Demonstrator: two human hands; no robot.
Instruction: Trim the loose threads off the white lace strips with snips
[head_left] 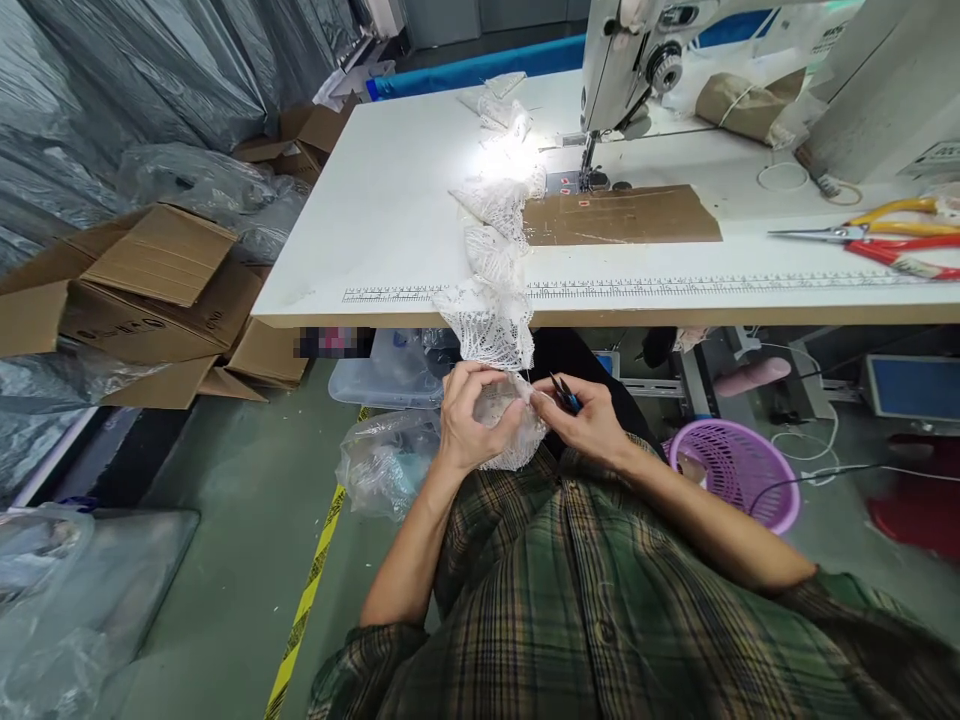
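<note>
A long strip of white lace (491,330) lies over the table's front edge and hangs down to my lap. My left hand (474,415) is closed on the lace just below the edge, its thumb and fingers curled round it. On the right, my right hand (583,415) pinches the lace's edge between thumb and finger. Small dark thread snips (565,393) are also held in my right hand, their tips pointing up and left. The lace runs back over the table, left of the sewing machine's needle area (592,170).
A brown card piece (622,217) lies in front of the machine. Yellow-handled and red-handled tools (892,240) rest at the table's right. Cardboard boxes (150,290) stand at the left. A purple basket (735,475) sits on the floor at the right.
</note>
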